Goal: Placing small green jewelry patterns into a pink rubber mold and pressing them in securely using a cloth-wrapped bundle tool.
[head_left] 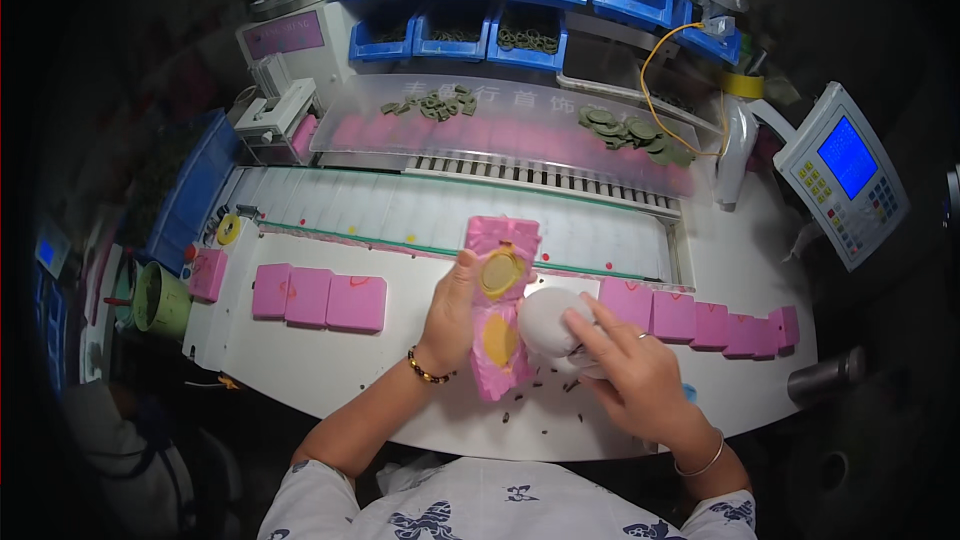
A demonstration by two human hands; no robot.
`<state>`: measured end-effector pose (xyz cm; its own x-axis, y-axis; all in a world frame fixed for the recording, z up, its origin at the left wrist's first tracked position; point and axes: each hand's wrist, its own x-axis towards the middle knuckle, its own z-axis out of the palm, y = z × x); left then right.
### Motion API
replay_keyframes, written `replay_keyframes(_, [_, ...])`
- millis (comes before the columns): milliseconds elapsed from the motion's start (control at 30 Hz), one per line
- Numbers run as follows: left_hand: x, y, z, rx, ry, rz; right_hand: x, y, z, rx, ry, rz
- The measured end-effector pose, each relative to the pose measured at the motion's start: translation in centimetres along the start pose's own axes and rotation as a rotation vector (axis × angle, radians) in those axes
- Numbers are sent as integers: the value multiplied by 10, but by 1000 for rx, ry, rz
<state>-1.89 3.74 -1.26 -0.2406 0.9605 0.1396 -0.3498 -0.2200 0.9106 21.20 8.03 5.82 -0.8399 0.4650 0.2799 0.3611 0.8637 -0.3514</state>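
My left hand (449, 315) grips the left side of a pink rubber mould (492, 378), opened into two halves one above the other. Each half has a yellow-tinted oval in it, and the upper one bears a pale greenish oval disc (500, 274). My right hand (640, 380) is closed round a white, rounded pouch (548, 320), its fingers wrapped over the right side. The pouch is right beside the mould's right edge; whether they touch I cannot tell. Small dark crumbs lie on the white table (430, 395) below.
Pink blocks stand in a row at the left (306, 297) and another at the right (675, 316). Behind is a white roller conveyor (430, 205) under a clear cover (520, 120) bearing green pieces. Blue bins (455, 40) line the back; a control panel (845, 175) rises at right.
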Motion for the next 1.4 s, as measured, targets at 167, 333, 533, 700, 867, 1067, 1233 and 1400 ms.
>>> replay_keyframes(167, [1, 4, -5, -166, -32, 30, 4, -10, 5, 155, 470, 55])
replay_keyframes(333, [6, 19, 9, -218, 56, 164, -8, -11, 9, 118, -76, -57])
replay_keyframes(533, [2, 12, 1, -148, 6, 177, 2, -17, -2, 121, 363, -8])
replay_keyframes(700, [2, 12, 4, -285, -51, 19, -3, -21, 12, 101, 3, -41])
replay_keyframes(867, [12, 18, -5, -454, 277, -106, -21, 9, -5, -63, 24, 104])
replay_keyframes(1067, [11, 12, -17, -741, 38, -294, -41, 55, 1, -306, 23, 411])
replay_keyframes(1233, [5, 7, -3, -714, -286, -394, -19, 38, 4, -300, 207, 245])
replay_keyframes(1400, [-21, 1, 23, -313, -60, -271, 6, 15, 46, 1011, 213, 415])
